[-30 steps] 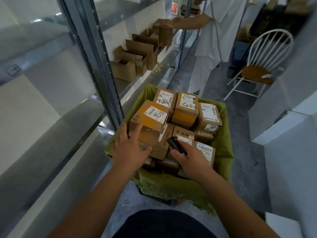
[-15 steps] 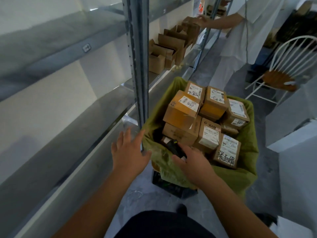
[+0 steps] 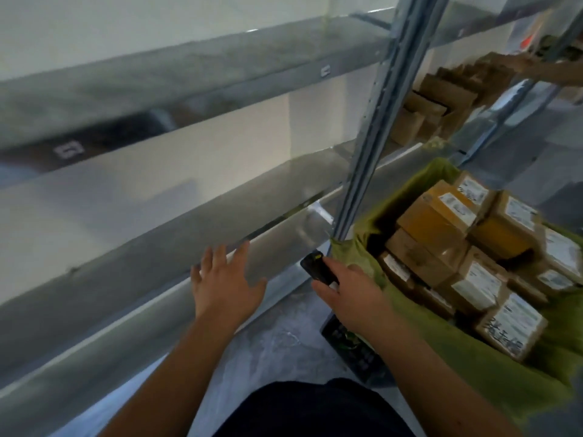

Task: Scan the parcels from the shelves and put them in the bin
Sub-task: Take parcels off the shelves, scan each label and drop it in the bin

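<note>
Many brown cardboard parcels with white labels sit piled in the bin lined with green fabric at the right, beside the grey metal shelf upright. Left hand hovers with fingers spread before the grey metal shelves. Right hand grips a black handheld scanner, probably by its handle, just beside the bin's rim.
</note>
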`<move>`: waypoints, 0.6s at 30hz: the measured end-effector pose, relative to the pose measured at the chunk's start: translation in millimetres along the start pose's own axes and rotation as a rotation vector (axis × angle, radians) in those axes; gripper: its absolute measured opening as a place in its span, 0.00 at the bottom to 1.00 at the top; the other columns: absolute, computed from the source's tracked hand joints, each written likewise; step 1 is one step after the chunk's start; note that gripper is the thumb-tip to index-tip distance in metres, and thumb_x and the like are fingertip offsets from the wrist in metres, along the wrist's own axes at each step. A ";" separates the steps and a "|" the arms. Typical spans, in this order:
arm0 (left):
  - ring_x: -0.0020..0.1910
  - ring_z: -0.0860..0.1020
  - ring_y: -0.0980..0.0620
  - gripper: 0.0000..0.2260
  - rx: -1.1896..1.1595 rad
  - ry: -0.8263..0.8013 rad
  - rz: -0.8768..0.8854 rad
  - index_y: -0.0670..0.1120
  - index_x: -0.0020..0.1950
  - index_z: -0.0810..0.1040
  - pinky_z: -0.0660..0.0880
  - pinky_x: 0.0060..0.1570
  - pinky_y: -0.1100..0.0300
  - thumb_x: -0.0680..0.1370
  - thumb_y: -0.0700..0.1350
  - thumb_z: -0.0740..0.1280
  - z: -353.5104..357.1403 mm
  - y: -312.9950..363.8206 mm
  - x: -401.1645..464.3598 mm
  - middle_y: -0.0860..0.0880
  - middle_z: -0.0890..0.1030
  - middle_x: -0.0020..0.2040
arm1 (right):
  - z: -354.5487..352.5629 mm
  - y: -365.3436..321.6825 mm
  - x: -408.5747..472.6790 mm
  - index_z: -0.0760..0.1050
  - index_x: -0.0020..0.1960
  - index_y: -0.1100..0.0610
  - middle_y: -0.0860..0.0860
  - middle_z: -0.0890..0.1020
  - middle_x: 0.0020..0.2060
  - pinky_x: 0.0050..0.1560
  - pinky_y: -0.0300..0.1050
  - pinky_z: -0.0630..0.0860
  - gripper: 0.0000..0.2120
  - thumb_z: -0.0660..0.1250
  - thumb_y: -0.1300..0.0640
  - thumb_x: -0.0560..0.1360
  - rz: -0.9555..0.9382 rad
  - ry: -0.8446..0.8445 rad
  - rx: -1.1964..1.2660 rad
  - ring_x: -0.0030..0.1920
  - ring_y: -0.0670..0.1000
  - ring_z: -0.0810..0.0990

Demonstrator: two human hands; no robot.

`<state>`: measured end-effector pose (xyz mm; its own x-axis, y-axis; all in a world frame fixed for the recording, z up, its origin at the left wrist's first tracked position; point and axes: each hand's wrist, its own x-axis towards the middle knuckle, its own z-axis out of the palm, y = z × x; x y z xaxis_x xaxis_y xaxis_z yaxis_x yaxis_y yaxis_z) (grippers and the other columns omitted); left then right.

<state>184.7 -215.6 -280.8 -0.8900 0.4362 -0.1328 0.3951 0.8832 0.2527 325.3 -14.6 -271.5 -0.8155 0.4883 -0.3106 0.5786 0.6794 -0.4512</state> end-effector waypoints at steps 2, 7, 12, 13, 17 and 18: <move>0.84 0.48 0.41 0.40 -0.024 0.020 -0.080 0.61 0.84 0.49 0.52 0.80 0.38 0.78 0.68 0.64 -3.0 -12.6 -20.0 0.46 0.53 0.85 | 8.4 -7.4 4.2 0.62 0.78 0.41 0.55 0.77 0.57 0.56 0.54 0.80 0.30 0.60 0.32 0.79 -0.089 -0.036 0.000 0.53 0.55 0.79; 0.84 0.48 0.42 0.40 -0.101 0.065 -0.303 0.60 0.84 0.50 0.53 0.81 0.38 0.78 0.68 0.65 -2.2 -28.6 -81.0 0.47 0.52 0.85 | 22.4 -19.8 -1.0 0.61 0.79 0.40 0.55 0.76 0.56 0.53 0.53 0.79 0.30 0.59 0.32 0.80 -0.300 -0.129 -0.011 0.52 0.56 0.78; 0.84 0.50 0.43 0.40 -0.144 0.029 -0.525 0.61 0.85 0.51 0.55 0.80 0.39 0.77 0.70 0.64 9.9 -37.4 -158.1 0.48 0.53 0.85 | 46.3 -30.0 -25.1 0.62 0.78 0.40 0.55 0.74 0.54 0.52 0.53 0.79 0.29 0.59 0.33 0.81 -0.471 -0.208 -0.076 0.51 0.57 0.77; 0.84 0.50 0.43 0.40 -0.135 0.032 -0.567 0.61 0.84 0.52 0.55 0.80 0.39 0.77 0.70 0.65 13.1 -38.6 -173.8 0.48 0.54 0.85 | 53.7 -30.7 -32.1 0.62 0.78 0.40 0.55 0.74 0.53 0.52 0.54 0.79 0.29 0.59 0.32 0.80 -0.494 -0.225 -0.083 0.51 0.57 0.77; 0.84 0.52 0.43 0.41 -0.126 0.060 -0.740 0.62 0.84 0.54 0.55 0.80 0.40 0.75 0.71 0.67 28.9 -40.6 -233.6 0.48 0.57 0.85 | 81.3 -38.4 -53.7 0.62 0.80 0.41 0.57 0.74 0.54 0.55 0.54 0.78 0.31 0.59 0.32 0.80 -0.575 -0.309 -0.068 0.54 0.60 0.76; 0.84 0.52 0.43 0.41 -0.119 0.054 -0.773 0.62 0.84 0.55 0.55 0.80 0.41 0.75 0.71 0.67 31.4 -40.8 -248.5 0.48 0.57 0.85 | 88.8 -41.4 -58.6 0.62 0.80 0.41 0.57 0.74 0.55 0.56 0.55 0.78 0.31 0.59 0.32 0.80 -0.601 -0.332 -0.068 0.54 0.60 0.76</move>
<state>396.9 -354.6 -288.2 -0.9134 -0.3069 -0.2673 -0.3659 0.9069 0.2088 348.3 -120.0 -308.9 -0.9485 -0.1699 -0.2675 0.0158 0.8178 -0.5753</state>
